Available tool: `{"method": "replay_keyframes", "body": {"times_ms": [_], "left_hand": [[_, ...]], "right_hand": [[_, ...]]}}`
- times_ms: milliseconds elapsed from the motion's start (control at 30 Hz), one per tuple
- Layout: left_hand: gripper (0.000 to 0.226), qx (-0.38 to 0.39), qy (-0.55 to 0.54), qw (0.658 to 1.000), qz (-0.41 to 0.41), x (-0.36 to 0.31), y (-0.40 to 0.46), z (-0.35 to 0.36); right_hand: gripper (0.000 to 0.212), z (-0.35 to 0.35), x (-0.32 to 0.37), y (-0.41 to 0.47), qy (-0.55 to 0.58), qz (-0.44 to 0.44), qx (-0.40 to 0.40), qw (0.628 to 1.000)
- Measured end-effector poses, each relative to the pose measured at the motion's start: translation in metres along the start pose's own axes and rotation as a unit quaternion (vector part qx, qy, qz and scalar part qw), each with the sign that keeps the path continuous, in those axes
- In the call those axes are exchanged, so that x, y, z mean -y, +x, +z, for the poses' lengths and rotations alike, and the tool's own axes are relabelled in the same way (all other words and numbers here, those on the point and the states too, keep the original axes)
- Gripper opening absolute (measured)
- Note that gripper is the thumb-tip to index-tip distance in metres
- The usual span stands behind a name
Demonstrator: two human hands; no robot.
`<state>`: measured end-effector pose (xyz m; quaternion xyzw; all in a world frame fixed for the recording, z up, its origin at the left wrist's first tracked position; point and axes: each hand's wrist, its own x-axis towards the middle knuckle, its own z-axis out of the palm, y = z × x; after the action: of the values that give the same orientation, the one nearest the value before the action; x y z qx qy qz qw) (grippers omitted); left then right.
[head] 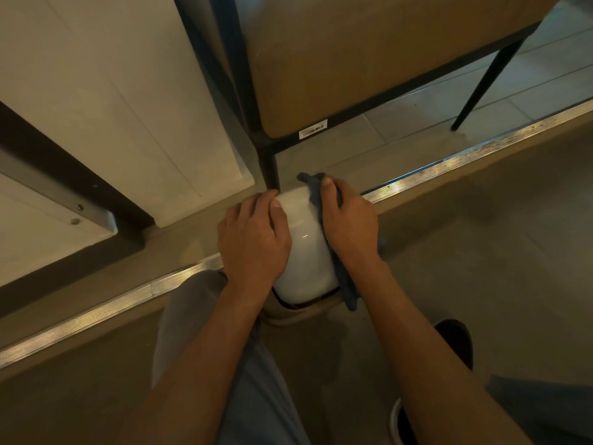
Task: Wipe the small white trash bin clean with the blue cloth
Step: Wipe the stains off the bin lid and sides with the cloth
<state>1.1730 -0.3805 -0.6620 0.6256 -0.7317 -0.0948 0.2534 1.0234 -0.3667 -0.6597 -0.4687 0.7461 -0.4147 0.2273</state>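
Closest in: two bare forearms reaching down past a bent knee in grey trousers, a dark shoe off to the right.

Between the hands, the small white trash bin — low on the floor just ahead of the knee, glossy top facing up, dark rim of a liner showing at its near edge. Left hand laid over the bin's left shoulder, fingers curved down around the side, bracing. Right hand flat against the bin's right side with the blue cloth trapped under palm and fingers; fingers fairly straight and close together, thumb tip up by the cloth's far corner, a loose tail hanging at the near end.

To wipe well here: keep the left hand firm so the light bin cannot skid or spin. Press through the whole palm, not the fingertips. Sweep in long overlapping passes from far edge to near edge, following the curve. Gather in the hanging tail — likely to drag on the floor and pick up grit. Turn the bin by the left hand to bring fresh sides round; far side and base out of sight, so cleanliness there cannot be told.

Just beyond: the black leg of a table touching or nearly touching the bin, and a metal floor strip running across. Farther still, a pale tiled floor.
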Motion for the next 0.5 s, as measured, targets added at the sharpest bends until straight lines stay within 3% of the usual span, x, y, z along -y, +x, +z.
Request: {"method": "replay_keyframes", "body": {"times_ms": [100, 267, 500], "left_hand": [[0.05, 0.002, -0.009, 1.0, -0.001, -0.001, 0.001, 0.001], [0.049, 0.006, -0.012, 1.0, 0.016, 0.0, 0.0, 0.001], [0.052, 0.005, -0.007, 1.0, 0.016, -0.002, -0.001, 0.001]], "right_hand": [[0.044, -0.002, -0.022, -0.041, 0.026, 0.003, -0.045, 0.999], [0.037, 0.001, -0.038, -0.07, 0.035, 0.003, -0.105, 0.994], [0.036, -0.009, 0.003, 0.015, -0.027, 0.028, 0.044, 0.998]]}}
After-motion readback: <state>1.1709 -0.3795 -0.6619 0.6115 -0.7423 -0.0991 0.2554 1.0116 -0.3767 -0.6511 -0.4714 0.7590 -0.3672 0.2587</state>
